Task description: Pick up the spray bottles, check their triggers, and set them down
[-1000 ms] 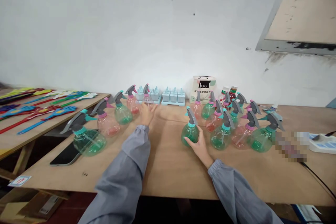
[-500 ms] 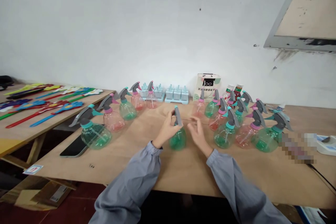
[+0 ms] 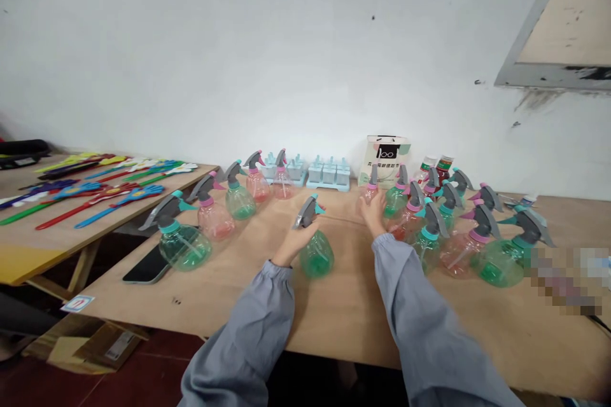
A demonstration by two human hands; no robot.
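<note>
My left hand (image 3: 300,236) is closed round the neck of a green spray bottle (image 3: 317,259) in the middle of the table. This bottle has a grey trigger head with a teal nozzle and leans slightly. Farther back on the right, my right hand (image 3: 374,210) has its fingers round a pink spray bottle (image 3: 371,189), whose lower body is partly hidden behind them. Just right of that hand stands another green spray bottle (image 3: 395,201), in a cluster of several green and pink ones.
On the left, a green bottle (image 3: 184,248) stands beside a phone (image 3: 146,265), with several bottles behind. Pale blue popsicle moulds (image 3: 329,175) and a printed box (image 3: 386,156) line the wall. Colourful hand-shaped sticks (image 3: 121,203) cover the side table.
My right hand has moved from beside the middle green bottle to the pink bottle at the back and closed on it. The green bottle in my left hand has turned and tilted.
</note>
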